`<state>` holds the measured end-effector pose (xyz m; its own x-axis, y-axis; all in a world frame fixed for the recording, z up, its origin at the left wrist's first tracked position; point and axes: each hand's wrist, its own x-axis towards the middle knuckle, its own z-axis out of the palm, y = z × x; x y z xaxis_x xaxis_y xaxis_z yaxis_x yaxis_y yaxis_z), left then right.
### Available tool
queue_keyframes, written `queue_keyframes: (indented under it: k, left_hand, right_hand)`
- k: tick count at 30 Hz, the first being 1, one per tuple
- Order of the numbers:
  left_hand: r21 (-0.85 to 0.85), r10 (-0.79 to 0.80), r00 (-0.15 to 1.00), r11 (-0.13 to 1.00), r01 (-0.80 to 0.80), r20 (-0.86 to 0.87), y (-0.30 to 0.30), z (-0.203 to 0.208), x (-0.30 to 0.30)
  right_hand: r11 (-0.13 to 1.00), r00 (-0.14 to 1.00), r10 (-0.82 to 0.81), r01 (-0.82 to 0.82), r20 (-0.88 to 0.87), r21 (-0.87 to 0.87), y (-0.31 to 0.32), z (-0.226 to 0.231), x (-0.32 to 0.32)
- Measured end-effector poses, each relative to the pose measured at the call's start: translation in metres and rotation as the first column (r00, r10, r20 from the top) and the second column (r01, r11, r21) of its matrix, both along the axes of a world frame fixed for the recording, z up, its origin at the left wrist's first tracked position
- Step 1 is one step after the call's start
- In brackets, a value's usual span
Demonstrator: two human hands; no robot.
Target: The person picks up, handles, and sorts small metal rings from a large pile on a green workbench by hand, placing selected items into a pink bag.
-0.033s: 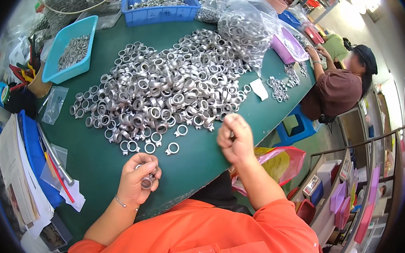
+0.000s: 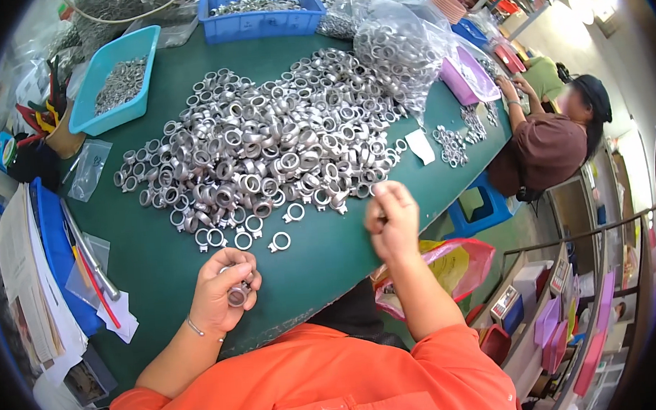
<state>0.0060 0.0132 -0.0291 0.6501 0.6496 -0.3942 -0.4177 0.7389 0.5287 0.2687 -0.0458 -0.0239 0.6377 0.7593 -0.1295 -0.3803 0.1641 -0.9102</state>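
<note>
My left hand (image 2: 224,286) is closed around small grey metal rings (image 2: 237,295), held over the near edge of the green table (image 2: 302,270). One ring faces outward below the thumb; the fingers partly cover the others. To the right, my right hand (image 2: 393,220) is closed with its fingertips pressed together, just beyond the pile's near right side. What it holds, if anything, is mostly hidden. A broad heap of the same metal rings (image 2: 264,141), each with a small lug, covers the middle of the table. A few loose rings (image 2: 279,241) lie between the heap and my left hand.
At the back stand a blue bin (image 2: 261,25) and a turquoise tray (image 2: 147,73) of small metal parts. A clear bag of rings (image 2: 397,47) leans beside the heap. Papers (image 2: 28,276) and pens edge the left. Another person (image 2: 542,143) works at the right.
My right hand has shifted slightly to the right, away from the heap, still closed. The left hand and the rings in it have stayed in place.
</note>
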Motion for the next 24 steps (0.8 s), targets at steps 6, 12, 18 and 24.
queue_keyframes:
  k: [6, 12, 18, 24]
  left_hand:
    - [-0.014, -0.063, 0.997, 0.998, 0.064, 0.039, 0.001, -0.002, 0.005]
    - [-0.039, -0.018, 0.999, 0.999, 0.02, 0.037, 0.004, -0.006, 0.0]
    - [-0.027, -0.031, 0.998, 0.999, 0.032, 0.051, 0.003, -0.005, 0.003]
    - [-0.045, -0.02, 0.994, 0.999, 0.025, 0.108, 0.003, -0.007, 0.002]
  right_hand:
    - [0.908, 0.754, -0.236, 0.396, 0.613, -0.138, -0.024, -0.027, 0.082]
    - [0.849, 0.191, 0.24, 0.433, 0.952, -0.301, -0.013, -0.037, 0.085]
    - [0.942, 0.754, -0.046, 0.251, 0.655, -0.223, -0.032, -0.035, 0.106]
    - [0.905, 0.522, 0.006, 0.36, 0.853, -0.226, -0.041, -0.03, 0.08]
